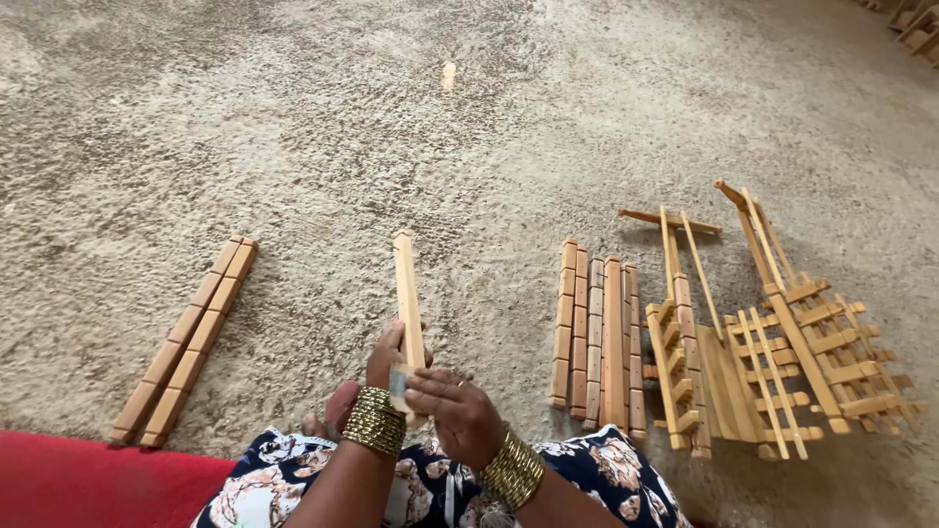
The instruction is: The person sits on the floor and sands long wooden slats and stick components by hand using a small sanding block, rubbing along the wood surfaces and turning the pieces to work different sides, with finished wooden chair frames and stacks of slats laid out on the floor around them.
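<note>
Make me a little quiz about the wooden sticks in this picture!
1. True or false: both hands are on the upright wooden stick.
2. How many notched sticks lie together at the far left on the floor? A) two B) five C) none
3. Fill in: the assembled wooden frames lie to the ____ of the row of sticks.

Key: 1. True: left hand and right hand hold its lower end. 2. A, the pair. 3. right.

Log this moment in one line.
left hand: holds slat | right hand: at slat's lower end | slat pair left | slat row right
</note>
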The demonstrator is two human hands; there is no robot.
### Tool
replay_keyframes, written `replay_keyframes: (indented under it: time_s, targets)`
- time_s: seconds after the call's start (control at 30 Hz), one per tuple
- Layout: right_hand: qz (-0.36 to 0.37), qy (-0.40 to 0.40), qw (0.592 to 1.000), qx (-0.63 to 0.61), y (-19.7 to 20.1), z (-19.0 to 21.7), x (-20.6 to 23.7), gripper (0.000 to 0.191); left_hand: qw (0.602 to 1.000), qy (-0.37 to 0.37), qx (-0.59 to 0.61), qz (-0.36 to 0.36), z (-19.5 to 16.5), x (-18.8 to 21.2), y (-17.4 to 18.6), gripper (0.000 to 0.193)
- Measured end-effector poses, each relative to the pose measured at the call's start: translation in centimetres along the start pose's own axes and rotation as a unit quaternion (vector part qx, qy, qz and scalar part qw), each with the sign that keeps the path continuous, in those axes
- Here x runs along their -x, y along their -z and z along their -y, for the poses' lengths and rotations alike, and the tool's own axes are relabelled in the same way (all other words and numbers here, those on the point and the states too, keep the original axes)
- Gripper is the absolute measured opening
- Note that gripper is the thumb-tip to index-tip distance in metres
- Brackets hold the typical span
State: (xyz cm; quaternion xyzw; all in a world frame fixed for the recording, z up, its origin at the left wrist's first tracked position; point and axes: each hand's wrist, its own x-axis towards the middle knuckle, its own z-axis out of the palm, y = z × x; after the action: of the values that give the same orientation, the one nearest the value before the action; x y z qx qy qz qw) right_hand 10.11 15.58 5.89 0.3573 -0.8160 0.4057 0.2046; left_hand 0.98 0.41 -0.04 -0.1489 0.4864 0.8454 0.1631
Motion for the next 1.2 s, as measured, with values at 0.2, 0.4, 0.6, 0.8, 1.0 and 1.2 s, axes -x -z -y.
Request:
replay_keyframes:
  time_s: [0.2,0.4,0.6,0.8,1.0,1.2]
  targets:
    - [-0.076,-0.044,0.995,0.052,0.4,-5.2,-1.1,0.015,0.879,-0.107,-0.463,0.034,3.9,0.2,-2.7,0.027]
    - [-0.075,-0.100,0.985,0.123,1.6,-7.4,0.3,0.020,0.810,-0.292,-0.508,0.033,5.3,0.6,-2.9,0.024]
    - [0.016,-0.075,0.997,-0.018,-1.0,-1.6,-0.1,0.021,0.991,-0.018,-0.019,-0.134,0.5,0.2,-0.4,0.045]
    - [0.020,-0.075,0.997,-0.016,-0.2,-1.3,-0.3,0.027,0.994,-0.052,-0.037,-0.092,-0.4,-0.5,0.0,0.046]
    - [0.033,-0.160,0.986,0.030,-0.1,-4.7,-0.5,0.027,0.976,-0.115,-0.186,-0.020,2.8,0.5,-2.1,0.040]
    - [0.020,-0.141,0.989,-0.035,0.7,-0.3,-0.9,0.046,0.979,-0.087,-0.044,-0.177,0.8,-0.8,-1.3,0.023]
